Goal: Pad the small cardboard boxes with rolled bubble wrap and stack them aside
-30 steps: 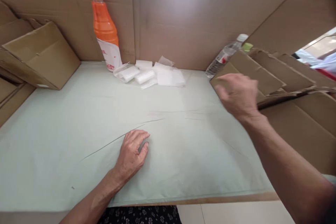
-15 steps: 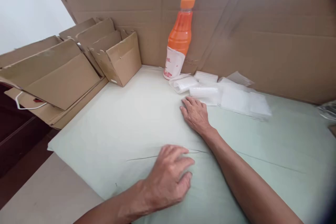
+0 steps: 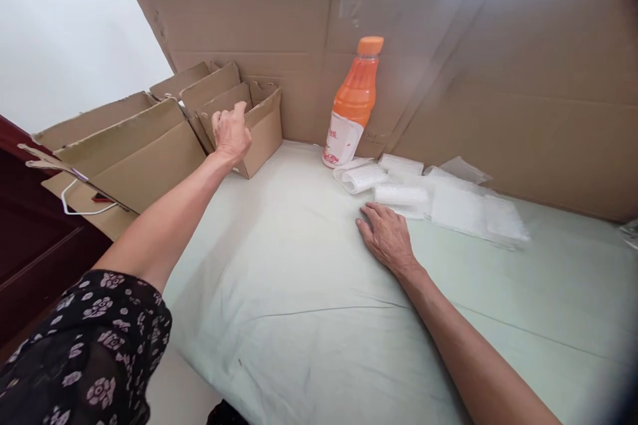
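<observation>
"At the far left of the pale green cloth point(image 3: 299, 259), what is that by the left hand point(image 3: 232, 133)?"

"A small, open-topped cardboard box point(image 3: 266, 139). The hand is at its near left side with the fingers bent; I can't tell whether they grip anything."

"And the right hand point(image 3: 386, 236)?"

"Palm down around the middle of the cloth, fingers loosely spread, just on the near side of some white plastic packets point(image 3: 456, 206)."

"What stands beyond those?"

"A bottle point(image 3: 353, 103) with an orange cap and a white label, at their far left end, near the tall cardboard wall point(image 3: 259, 20) along the far side."

"Further left?"

"A larger cardboard container point(image 3: 144, 153) beside the small one, and, near left, a dark flowered sleeve point(image 3: 90, 345)."
</observation>
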`<act>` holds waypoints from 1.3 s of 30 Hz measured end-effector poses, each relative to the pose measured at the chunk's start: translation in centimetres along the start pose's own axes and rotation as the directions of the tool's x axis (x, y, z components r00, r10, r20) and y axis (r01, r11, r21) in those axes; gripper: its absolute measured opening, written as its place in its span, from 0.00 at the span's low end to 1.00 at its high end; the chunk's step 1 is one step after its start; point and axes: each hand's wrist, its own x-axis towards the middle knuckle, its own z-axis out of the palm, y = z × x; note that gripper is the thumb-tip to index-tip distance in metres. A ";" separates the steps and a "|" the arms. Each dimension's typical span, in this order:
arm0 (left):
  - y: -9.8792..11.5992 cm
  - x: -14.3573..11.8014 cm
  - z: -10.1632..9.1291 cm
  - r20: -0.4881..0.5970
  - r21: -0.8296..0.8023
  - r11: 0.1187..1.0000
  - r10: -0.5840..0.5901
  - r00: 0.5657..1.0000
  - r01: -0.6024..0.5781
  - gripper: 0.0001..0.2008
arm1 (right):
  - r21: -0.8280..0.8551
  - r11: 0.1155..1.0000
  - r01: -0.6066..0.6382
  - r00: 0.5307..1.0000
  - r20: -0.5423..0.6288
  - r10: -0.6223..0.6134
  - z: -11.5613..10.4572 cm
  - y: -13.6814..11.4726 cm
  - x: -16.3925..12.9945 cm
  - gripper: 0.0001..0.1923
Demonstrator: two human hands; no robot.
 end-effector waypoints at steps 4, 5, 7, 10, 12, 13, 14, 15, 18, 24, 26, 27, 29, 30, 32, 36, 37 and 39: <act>0.9 -3.5 -2.1 0.068 0.027 0.996 0.079 0.995 -0.080 0.20 | 0.015 1.000 -0.017 1.000 -0.018 0.018 -0.2 0.0 0.0 0.17; 1.2 -5.3 -3.3 0.067 0.020 0.990 0.138 0.988 -0.139 0.19 | 0.017 1.000 -0.023 0.999 -0.026 0.023 -0.2 0.0 0.0 0.17; 1.8 -9.5 -6.0 0.046 -0.009 0.962 0.273 0.961 -0.273 0.17 | 0.019 0.999 -0.030 0.999 -0.037 0.031 -0.3 0.0 -0.1 0.16; 2.5 -16.6 -10.4 -0.005 -0.031 0.923 0.384 0.923 -0.384 0.15 | 0.029 0.999 -0.037 0.998 -0.044 0.039 -0.4 -0.3 0.1 0.15; 2.6 -21.0 -12.7 -0.087 -0.014 0.916 0.399 0.913 -0.402 0.15 | 0.038 0.998 -0.042 0.998 -0.041 0.044 -0.6 -0.5 0.3 0.15; 2.6 -22.9 -13.6 -0.138 -0.002 0.921 0.387 0.912 -0.391 0.18 | 0.044 0.998 -0.043 0.998 -0.038 0.044 -0.7 -0.6 0.4 0.15; 2.4 -24.6 -14.1 -0.182 0.000 0.928 0.365 0.913 -0.371 0.23 | 0.049 0.998 -0.042 0.998 -0.035 0.044 -1.0 -0.7 0.3 0.15; 2.2 -26.0 -14.4 -0.219 -0.011 0.939 0.332 0.917 -0.343 0.30 | 0.048 0.998 -0.041 0.999 -0.030 0.043 -1.3 -0.7 0.1 0.15; 1.0 -28.7 -14.0 -0.232 -0.125 0.968 0.186 0.955 -0.219 0.42 | 0.123 0.991 -0.046 0.997 -0.058 0.054 -2.7 -1.4 -1.7 0.15; -0.8 -29.1 -9.7 0.174 -0.526 0.807 -0.207 0.963 0.269 0.37 | 0.586 0.810 -0.023 0.999 -0.021 0.043 -6.1 -6.5 -9.6 0.15; -0.4 -28.7 -8.4 0.308 -0.626 0.656 -0.288 0.907 0.421 0.33 | 0.643 0.765 -0.033 0.999 0.044 0.006 -6.6 -8.8 -11.7 0.20; 0.1 -28.5 -7.9 0.339 -0.652 0.600 -0.317 0.886 0.464 0.32 | 0.660 0.750 -0.047 0.997 0.078 -0.006 -6.7 -9.7 -12.3 0.23; 1.4 -28.4 -7.1 0.343 -0.675 0.543 -0.369 0.864 0.500 0.30 | 0.677 0.730 -0.092 0.990 0.140 -0.005 -6.8 -10.9 -13.0 0.28; 2.2 -28.4 -6.7 0.332 -0.680 0.533 -0.387 0.860 0.503 0.30 | 0.681 0.723 -0.118 0.987 0.163 0.008 -6.8 -11.0 -13.0 0.30; 3.7 -28.5 -6.0 0.322 -0.696 0.517 -0.395 0.860 0.498 0.29 | 0.682 0.713 -0.161 0.982 0.180 0.049 -6.9 -10.7 -12.8 0.31; 6.5 -27.9 -3.8 0.361 -0.762 0.445 -0.312 0.879 0.471 0.29 | 0.686 0.689 -0.234 0.972 0.178 0.153 -7.5 -8.0 -12.1 0.32; 7.0 -27.7 -3.0 0.366 -0.779 0.428 -0.284 0.886 0.458 0.29 | 0.686 0.681 -0.257 0.966 0.188 0.175 -7.7 -7.1 -12.0 0.32; 7.8 -27.4 -1.6 0.370 -0.801 0.403 -0.247 0.895 0.443 0.30 | 0.675 0.680 -0.285 0.959 0.209 0.194 -8.3 -5.0 -11.7 0.31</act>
